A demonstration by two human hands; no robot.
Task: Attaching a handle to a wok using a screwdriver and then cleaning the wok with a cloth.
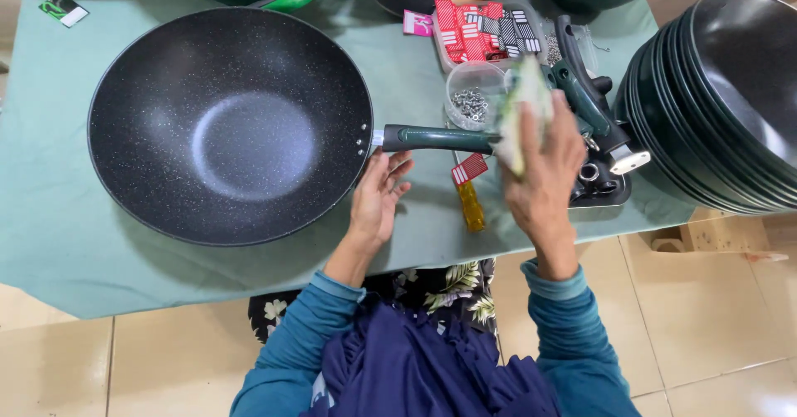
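The wok (230,125) sits at frame left, its handle (436,139) already attached and pointing right. The left hand (378,197), fingers open, steadies the rim beneath it. The right hand (544,172) grips a blurred sleeve (523,114) at the handle end; fitting looks unfinished. Green tablecloth (66,234), tiled floor (722,317).

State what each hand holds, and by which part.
Right hand grips a blurred pale cloth or wrapper at the pan handle's end. Left hand holds nothing, open beside the wok.
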